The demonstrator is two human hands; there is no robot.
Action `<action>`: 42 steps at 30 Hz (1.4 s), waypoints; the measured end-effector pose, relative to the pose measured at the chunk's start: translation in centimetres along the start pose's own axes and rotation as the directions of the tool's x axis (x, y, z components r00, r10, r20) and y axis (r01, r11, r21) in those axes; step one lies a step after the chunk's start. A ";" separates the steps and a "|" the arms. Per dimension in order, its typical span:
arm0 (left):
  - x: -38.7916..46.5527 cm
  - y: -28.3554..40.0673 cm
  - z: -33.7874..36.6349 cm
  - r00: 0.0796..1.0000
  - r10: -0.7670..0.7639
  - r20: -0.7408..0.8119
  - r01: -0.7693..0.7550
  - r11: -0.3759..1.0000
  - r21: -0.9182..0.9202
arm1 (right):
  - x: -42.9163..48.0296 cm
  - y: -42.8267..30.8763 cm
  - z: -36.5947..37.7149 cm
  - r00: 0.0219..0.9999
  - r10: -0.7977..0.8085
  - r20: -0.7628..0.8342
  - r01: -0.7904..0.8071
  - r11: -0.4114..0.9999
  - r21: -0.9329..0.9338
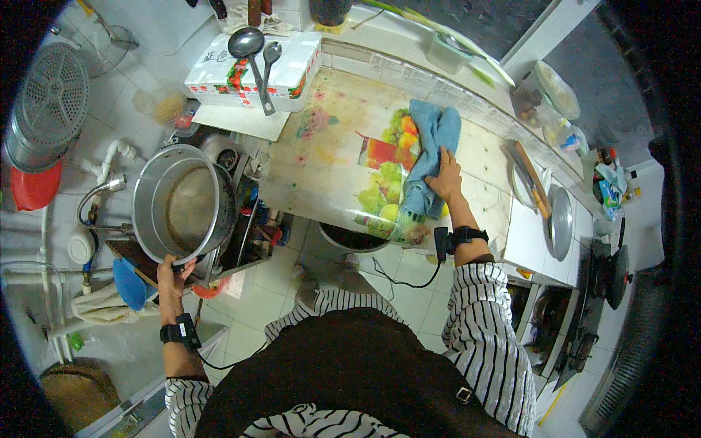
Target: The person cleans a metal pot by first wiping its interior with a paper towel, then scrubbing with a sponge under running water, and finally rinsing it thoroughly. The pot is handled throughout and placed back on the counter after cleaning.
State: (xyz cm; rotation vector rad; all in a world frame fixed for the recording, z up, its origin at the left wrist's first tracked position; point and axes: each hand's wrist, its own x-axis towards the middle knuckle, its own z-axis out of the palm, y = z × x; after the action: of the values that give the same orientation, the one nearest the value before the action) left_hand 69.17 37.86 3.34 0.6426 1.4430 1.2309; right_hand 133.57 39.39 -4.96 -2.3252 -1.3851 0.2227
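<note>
My left hand [174, 272] grips the near rim of a large metal pot [143, 202] at the left. The pot is tilted so that its stained inside faces me, and it seems to rest at a dark stand. On the counter, my right hand [446, 178] lies with its fingers spread on a crumpled blue cloth [432, 131]. Beneath the cloth is a counter cover [328, 180] printed with fruit. Whether the right fingers pinch the cloth or only press on it is hard to see; the palm is down against it.
A white box [298, 57] carries a ladle [246, 42] and a spoon [272, 53]. Right of the cloth lie a knife [528, 172], a cutting edge exposed, and a round metal lid [561, 222]. A gas stove [589, 295] stands far right. Cables hang from both wrists.
</note>
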 end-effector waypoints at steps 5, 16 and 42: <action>-0.1 0.0 0.3 0.999 -0.026 -0.024 0.027 0.999 0.020 | 2.2 1.9 -1.9 0.993 -0.045 0.107 0.035 0.995 0.093; -0.7 0.2 1.5 0.995 0.004 -0.095 0.000 0.999 0.037 | 4.6 15.2 -4.4 0.927 0.335 -0.170 -0.235 0.871 0.432; 1.0 -0.2 0.0 0.977 -0.038 -0.211 0.039 0.999 0.002 | 13.8 -18.8 9.1 0.956 -0.250 -0.156 0.231 0.964 -0.134</action>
State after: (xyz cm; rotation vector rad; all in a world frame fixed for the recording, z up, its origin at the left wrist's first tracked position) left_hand 68.90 38.70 2.80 0.4968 1.6272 1.2944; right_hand 122.11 61.69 -3.94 -2.1770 -1.6108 -0.1303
